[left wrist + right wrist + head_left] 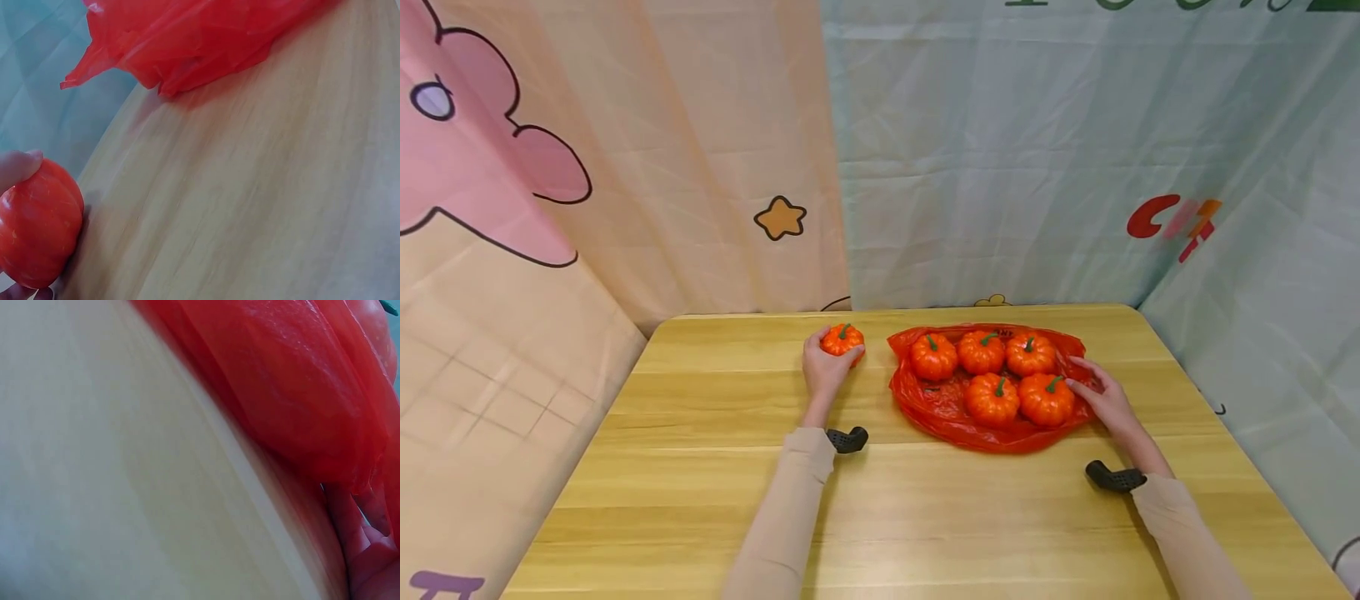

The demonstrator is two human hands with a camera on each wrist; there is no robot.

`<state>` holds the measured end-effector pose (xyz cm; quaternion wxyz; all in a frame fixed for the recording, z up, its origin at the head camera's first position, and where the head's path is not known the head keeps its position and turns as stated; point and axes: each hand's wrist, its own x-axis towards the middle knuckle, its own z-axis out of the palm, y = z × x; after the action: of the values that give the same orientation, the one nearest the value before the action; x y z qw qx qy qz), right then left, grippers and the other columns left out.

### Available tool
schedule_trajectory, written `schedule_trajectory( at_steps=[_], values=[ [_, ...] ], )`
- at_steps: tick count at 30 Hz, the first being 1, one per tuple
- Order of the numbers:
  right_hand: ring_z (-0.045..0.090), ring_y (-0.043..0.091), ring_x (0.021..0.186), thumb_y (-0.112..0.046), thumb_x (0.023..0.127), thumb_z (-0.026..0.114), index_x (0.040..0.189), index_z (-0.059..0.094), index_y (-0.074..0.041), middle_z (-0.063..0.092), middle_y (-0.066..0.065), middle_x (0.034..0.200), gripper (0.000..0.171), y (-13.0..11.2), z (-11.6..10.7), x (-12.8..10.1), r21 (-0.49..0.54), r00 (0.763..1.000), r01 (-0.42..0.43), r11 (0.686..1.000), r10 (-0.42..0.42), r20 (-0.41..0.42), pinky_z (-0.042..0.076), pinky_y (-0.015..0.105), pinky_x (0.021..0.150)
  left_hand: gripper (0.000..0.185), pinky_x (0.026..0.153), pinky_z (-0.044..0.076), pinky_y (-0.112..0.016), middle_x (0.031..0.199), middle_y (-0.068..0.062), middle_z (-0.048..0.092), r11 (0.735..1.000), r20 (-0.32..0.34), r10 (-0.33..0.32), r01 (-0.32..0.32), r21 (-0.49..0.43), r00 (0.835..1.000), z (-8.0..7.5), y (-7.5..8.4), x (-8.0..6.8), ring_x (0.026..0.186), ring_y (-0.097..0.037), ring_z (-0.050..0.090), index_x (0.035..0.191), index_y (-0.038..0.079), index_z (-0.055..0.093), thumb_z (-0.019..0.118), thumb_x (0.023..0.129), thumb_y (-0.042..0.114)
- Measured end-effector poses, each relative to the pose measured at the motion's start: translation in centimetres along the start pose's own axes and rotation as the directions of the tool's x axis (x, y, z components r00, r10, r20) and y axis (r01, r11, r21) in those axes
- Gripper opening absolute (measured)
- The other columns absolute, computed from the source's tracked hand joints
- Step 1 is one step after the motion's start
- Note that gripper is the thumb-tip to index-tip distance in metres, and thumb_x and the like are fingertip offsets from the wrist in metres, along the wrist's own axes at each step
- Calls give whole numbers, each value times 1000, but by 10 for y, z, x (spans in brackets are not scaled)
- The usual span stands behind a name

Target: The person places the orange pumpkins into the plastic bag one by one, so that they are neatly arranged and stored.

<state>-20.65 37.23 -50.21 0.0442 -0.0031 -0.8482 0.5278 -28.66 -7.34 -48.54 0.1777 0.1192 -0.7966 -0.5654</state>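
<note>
A small orange pumpkin (842,340) with a green stem is gripped by my left hand (827,363) near the table's back edge. In the left wrist view the same pumpkin (41,226) sits between the thumb above and fingertips below. A thin red plastic bag (940,417) lies spread out to the right, with several similar pumpkins (992,400) in it. My right hand (1105,398) holds the bag's right edge, its thumb beside the nearest pumpkin (1047,400). In the right wrist view the red bag (281,394) partly hides the fingers.
Both hands work over a light wooden table (925,517). Behind it hangs a printed fabric curtain (970,183), and more cloth closes off both sides. A black strap piece (847,440) sticks out at the left wrist, another black piece (1115,477) at the right.
</note>
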Motion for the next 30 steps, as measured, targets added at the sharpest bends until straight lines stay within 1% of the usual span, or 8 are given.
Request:
schedule_trajectory(
  at_steps=[4,11,13,16,19,21,24,30],
  values=[
    [37,-19,101,-32,97,57,145,36,-1,34,20,147,60,-2,-1,-1,-3,1000,2,1000,-2,-15,33,-2,83,71,104,43,-47,128,-19,54,1000,-20,2,-2,16,1000,1,3,-5,119,-37,53,128,4,57,87,67,24],
    [40,-19,99,-31,97,56,144,37,-1,34,22,145,59,-2,-1,-2,1,1000,19,1000,-19,-12,35,-2,83,71,102,45,-45,126,-17,56,997,-51,-24,27,68,998,1,4,-12,116,-35,54,127,7,57,87,67,28],
    [41,-19,99,-30,97,57,143,38,-1,38,17,143,58,-1,-1,-2,6,1000,27,1000,-27,-15,35,-1,83,71,102,45,-45,126,-17,57,996,-56,-27,31,83,998,0,5,-14,116,-35,55,127,8,58,87,66,30],
    [44,-19,99,-29,96,57,142,39,0,44,4,138,57,0,0,-2,18,999,38,999,-38,-20,35,-1,83,70,101,46,-45,126,-17,58,996,-49,-41,45,81,998,-2,6,-17,116,-35,56,126,8,59,87,65,30],
    [45,-19,99,-28,96,58,142,39,0,45,-7,134,57,1,1,-2,29,999,43,999,-43,-19,36,0,83,69,101,46,-45,127,-16,59,997,-30,-55,56,61,998,-3,8,-21,117,-34,56,125,7,60,88,65,30],
    [45,-19,98,-29,97,57,142,39,0,45,-11,132,57,1,1,-2,32,999,43,999,-42,-16,36,0,83,68,101,46,-45,127,-16,60,997,-18,-55,56,44,998,-3,10,-24,117,-34,56,124,7,61,88,65,28],
    [45,-19,98,-30,97,57,143,39,0,45,-8,133,58,1,1,-2,29,999,38,999,-37,-16,36,-1,83,68,101,46,-46,126,-16,60,999,-4,-37,37,27,999,-2,13,-28,117,-34,56,122,6,62,88,63,28],
    [41,-19,100,-31,97,57,143,38,-1,39,15,142,59,0,0,-2,15,1000,22,1000,-22,-12,34,-1,83,69,100,47,-46,126,-15,60,1000,-3,-8,8,4,1000,0,18,-34,117,-33,56,123,8,61,89,62,29]
  ],
)
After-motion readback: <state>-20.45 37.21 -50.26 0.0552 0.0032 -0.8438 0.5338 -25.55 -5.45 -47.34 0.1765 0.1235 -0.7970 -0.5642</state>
